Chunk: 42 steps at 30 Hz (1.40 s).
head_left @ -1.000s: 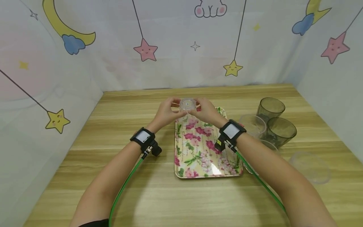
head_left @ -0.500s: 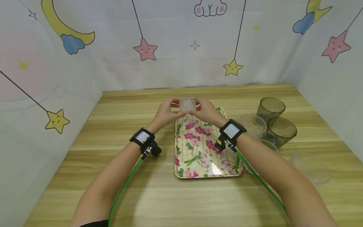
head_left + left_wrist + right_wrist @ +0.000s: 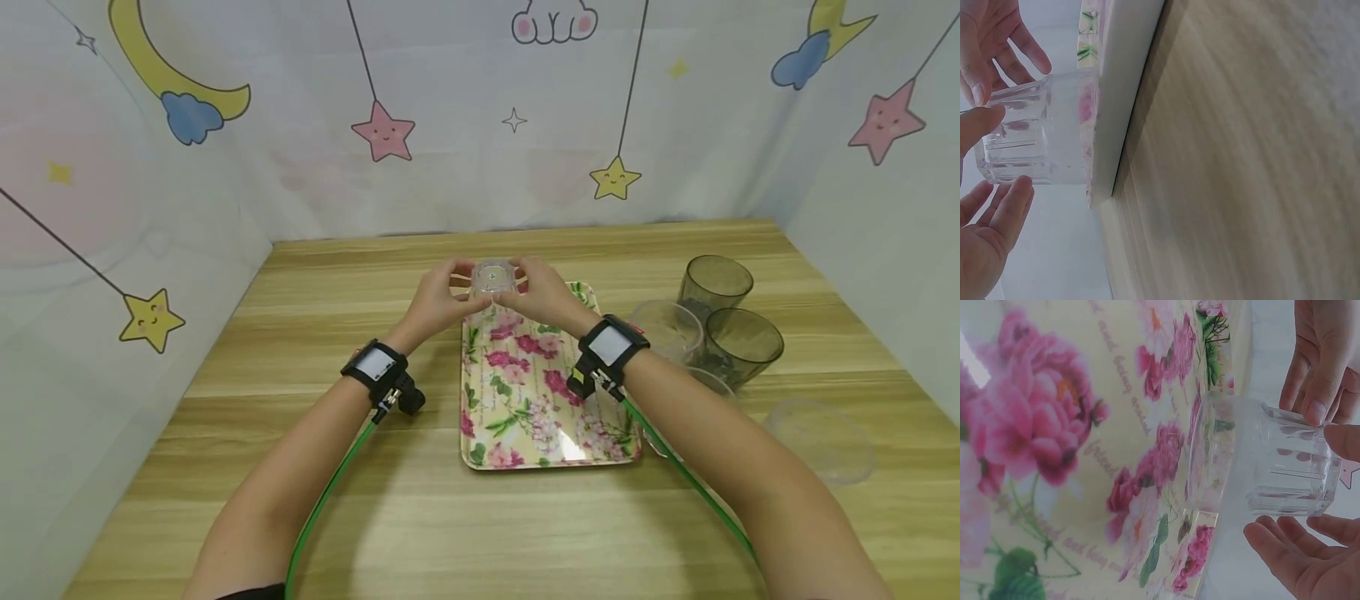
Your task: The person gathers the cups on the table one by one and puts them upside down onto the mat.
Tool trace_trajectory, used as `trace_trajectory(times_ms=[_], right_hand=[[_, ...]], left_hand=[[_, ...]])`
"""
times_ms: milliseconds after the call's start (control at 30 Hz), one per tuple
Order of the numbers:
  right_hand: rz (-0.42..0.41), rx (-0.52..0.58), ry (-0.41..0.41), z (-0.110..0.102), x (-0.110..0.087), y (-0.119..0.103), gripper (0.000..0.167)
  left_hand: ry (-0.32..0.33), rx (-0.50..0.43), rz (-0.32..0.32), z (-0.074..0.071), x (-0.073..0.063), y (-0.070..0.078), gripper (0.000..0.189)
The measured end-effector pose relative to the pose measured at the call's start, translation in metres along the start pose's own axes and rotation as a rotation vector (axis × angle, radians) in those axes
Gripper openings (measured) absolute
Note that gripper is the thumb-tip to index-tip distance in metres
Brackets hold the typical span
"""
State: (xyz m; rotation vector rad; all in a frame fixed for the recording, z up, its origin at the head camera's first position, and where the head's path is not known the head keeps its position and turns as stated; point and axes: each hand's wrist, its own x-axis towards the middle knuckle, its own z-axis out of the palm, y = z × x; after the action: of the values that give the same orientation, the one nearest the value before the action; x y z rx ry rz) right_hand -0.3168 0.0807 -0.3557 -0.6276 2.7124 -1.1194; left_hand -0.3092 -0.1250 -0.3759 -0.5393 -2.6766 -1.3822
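Observation:
A clear faceted drinking glass (image 3: pixel 492 279) stands upside down at the far left corner of the flowered tray (image 3: pixel 480 454). Its thick base points up, and its rim is down at the tray. My left hand (image 3: pixel 437 297) grips the glass from the left, and my right hand (image 3: pixel 546 293) from the right, with fingertips and thumbs around the upper part. In the left wrist view the smooth lower band of the glass (image 3: pixel 1066 131) meets the tray's surface. The right wrist view shows fingers of both hands along the faceted sides of the glass (image 3: pixel 1291 465).
Right of the tray stand two smoky brown tumblers (image 3: pixel 716 283), with a clear glass (image 3: pixel 663 329) beside them and another clear rim (image 3: pixel 711 382) partly behind my right forearm. A clear round dish (image 3: pixel 821 442) lies farther right. Green cables run along both forearms. A patterned cloth backdrop (image 3: pixel 480 183) encloses the table.

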Motion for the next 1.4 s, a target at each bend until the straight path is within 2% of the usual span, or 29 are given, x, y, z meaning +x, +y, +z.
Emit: trace_trajectory(times_ms=[200,367,500,667,1033,1167,1400], right_hand=[[0.006,-0.004,0.001,-0.007,0.002,-0.002,0.079],[0.017,0.049,0.01,-0.022,-0.002,-0.01,0.078],[0.005,0.081,0.02,-0.034,-0.012,-0.018,0.077],[-0.029,0.087,0.047,-0.045,-0.025,-0.03,0.074],[-0.107,0.096,0.063,-0.051,-0.056,-0.049,0.067],[-0.12,0.073,0.073,-0.053,-0.068,-0.05,0.066],[-0.13,0.062,0.086,-0.057,-0.089,-0.05,0.066]], left_hand=[[0.015,0.071,0.013,-0.001,-0.003,0.003,0.077],[0.114,0.138,0.068,0.0,-0.006,0.011,0.077],[0.197,0.145,0.126,0.001,-0.01,0.021,0.074],[0.232,0.116,0.188,0.003,-0.014,0.033,0.071],[0.215,0.063,0.293,0.012,-0.022,0.054,0.07],[0.176,0.063,0.306,0.016,-0.027,0.061,0.074],[0.097,-0.018,0.284,0.022,-0.038,0.074,0.078]])
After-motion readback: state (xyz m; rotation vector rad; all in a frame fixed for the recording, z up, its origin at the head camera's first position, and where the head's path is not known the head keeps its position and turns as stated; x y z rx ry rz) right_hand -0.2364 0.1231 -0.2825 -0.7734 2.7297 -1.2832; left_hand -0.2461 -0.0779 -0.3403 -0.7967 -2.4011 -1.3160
